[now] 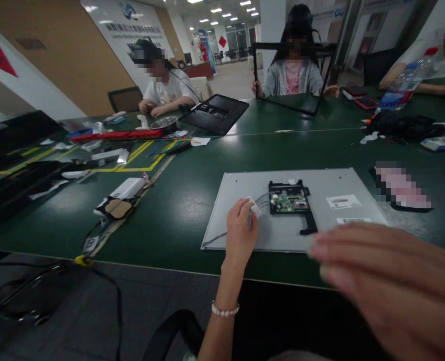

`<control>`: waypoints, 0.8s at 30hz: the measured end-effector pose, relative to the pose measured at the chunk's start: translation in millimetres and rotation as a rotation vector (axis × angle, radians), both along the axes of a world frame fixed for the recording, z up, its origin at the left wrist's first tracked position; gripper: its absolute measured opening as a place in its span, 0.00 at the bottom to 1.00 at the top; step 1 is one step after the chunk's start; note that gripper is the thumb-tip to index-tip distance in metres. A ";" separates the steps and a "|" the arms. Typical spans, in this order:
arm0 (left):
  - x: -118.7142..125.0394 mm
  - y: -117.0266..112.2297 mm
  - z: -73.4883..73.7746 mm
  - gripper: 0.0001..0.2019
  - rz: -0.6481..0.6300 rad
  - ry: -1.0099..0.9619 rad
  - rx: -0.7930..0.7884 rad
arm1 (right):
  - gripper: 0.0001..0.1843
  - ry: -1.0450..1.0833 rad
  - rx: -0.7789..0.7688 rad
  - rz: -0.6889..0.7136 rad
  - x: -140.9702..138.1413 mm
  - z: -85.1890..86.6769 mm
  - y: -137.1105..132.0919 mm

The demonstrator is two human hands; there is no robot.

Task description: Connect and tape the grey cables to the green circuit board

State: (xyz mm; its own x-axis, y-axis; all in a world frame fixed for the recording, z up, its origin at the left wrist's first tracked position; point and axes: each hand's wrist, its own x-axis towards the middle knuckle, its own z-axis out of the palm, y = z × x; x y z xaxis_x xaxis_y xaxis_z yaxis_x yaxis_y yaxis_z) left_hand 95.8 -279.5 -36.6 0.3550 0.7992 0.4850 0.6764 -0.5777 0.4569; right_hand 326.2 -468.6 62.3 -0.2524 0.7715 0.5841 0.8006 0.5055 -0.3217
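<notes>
The left hand (242,225) seems to pinch the grey wires (263,197), perhaps to keep them flat on the panel (245,185) beneath it; the circuit board (288,202) lies just to its right. The blurred right hand (391,276) hovers, fingers together; from here I cannot tell its grip.

On my feed I see a tan wall (71,60), white signboard (137,27), lit ceiling lamps (216,10), green table (184,200), grey floor (150,291)
</notes>
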 end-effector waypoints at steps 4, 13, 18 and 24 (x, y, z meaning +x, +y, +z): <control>-1.0 -0.1 1.8 0.15 -0.013 -0.023 0.011 | 0.24 0.022 -0.092 -0.450 49.9 -38.1 39.9; -3.5 0.4 5.4 0.15 0.031 -0.017 0.015 | 0.30 0.106 -0.308 -0.730 121.7 -147.6 8.8; -6.3 1.0 6.7 0.15 0.135 -0.068 0.012 | 0.29 0.163 -0.332 -0.749 103.9 -142.7 11.4; -7.2 2.7 9.7 0.15 0.171 -0.074 -0.027 | 0.29 0.189 -0.359 -0.751 102.4 -146.2 10.3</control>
State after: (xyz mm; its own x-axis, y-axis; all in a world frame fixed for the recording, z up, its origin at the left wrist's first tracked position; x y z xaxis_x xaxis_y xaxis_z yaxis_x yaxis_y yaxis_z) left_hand 88.6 -276.9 -26.9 0.1767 0.8580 0.4822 0.7274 -0.4439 0.5233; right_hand 428.6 -458.2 -83.9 0.4769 0.8419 0.2526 0.7994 -0.2959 -0.5229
